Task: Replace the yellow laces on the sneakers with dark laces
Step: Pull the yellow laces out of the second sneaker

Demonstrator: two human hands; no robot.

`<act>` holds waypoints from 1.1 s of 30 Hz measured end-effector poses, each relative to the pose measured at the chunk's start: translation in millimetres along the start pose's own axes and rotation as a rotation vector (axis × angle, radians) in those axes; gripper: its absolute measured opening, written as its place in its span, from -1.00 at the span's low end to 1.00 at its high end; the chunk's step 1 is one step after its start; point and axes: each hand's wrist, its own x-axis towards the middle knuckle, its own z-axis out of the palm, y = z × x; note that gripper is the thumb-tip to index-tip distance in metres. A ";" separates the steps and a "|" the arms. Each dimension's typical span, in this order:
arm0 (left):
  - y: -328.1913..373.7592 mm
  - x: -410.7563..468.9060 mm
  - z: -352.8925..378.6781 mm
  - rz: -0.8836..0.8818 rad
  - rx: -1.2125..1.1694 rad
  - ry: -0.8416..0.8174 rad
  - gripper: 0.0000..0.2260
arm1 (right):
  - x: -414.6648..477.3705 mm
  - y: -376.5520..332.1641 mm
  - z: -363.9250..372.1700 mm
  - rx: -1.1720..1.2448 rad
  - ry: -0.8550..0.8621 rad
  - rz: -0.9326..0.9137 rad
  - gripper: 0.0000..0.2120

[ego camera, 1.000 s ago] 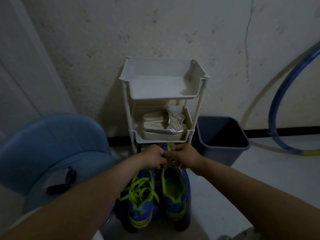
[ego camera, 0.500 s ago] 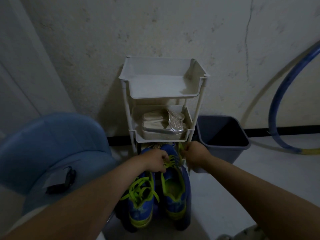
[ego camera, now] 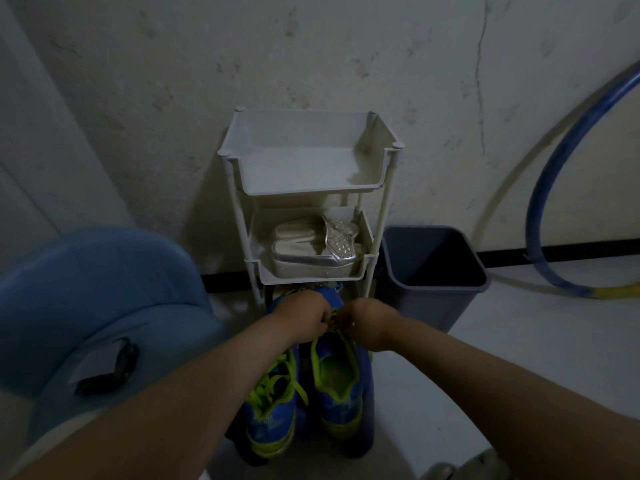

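Head view: the right sneaker [ego camera: 337,386] lies with its long axis near to far, heel nearest, toe under the white rack [ego camera: 311,194]. At that far end the left hand [ego camera: 304,318] and right hand [ego camera: 369,323] meet, equally close, each grip apparently pinched on the yellow lace [ego camera: 333,314] between them. Just beside it on the floor [ego camera: 519,375] stands the left sneaker [ego camera: 272,414], loosely laced. To the right is a grey bin [ego camera: 433,289].

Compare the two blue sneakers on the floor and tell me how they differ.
The left sneaker has a yellow lace lying loose across its tongue; the right sneaker's near eyelets are bare, tongue exposed. The left hand and right hand both pinch the right sneaker's toe lace; neither holds the left sneaker. Both are blue with yellow-green trim, side by side.
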 end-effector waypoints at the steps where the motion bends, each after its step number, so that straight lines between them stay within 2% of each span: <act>1: -0.9 0.3 0.3 -0.011 -0.043 -0.014 -0.89 | 1.4 0.5 1.6 -0.002 -0.004 0.022 -0.76; 5: -3.3 -0.1 2.5 -0.115 -0.302 -0.100 -0.85 | 3.9 5.3 0.8 0.049 0.006 0.054 -0.76; 9: -0.9 -0.4 3.2 -0.163 -0.397 -0.106 -0.89 | 3.0 2.4 2.5 0.064 0.005 0.026 -0.72; 11: 0.1 -0.8 1.6 -0.158 -0.419 -0.107 -0.90 | 3.4 -0.4 4.9 0.094 0.013 0.016 -0.68; 15: -1.4 -1.7 1.6 -0.125 -0.387 -0.116 -0.98 | 2.1 -1.0 6.7 0.089 0.016 -0.006 -0.72; 20: -0.4 -0.5 1.7 -0.081 -0.302 -0.078 -0.91 | 2.9 -2.1 4.2 0.076 -0.004 -0.031 -0.64; 24: -0.7 -0.6 -1.3 -0.076 -0.272 -0.053 -0.91 | 3.8 -0.9 5.2 0.110 0.026 -0.027 -0.77; 30: -20.4 0.0 -16.6 -0.278 -0.496 -0.022 -0.85 | 1.1 -1.6 3.0 0.129 0.035 -0.013 -0.71; 33: -24.0 -2.5 -14.9 -0.292 -0.580 -0.060 -0.88 | 1.7 -2.6 3.9 0.133 0.038 -0.021 -0.75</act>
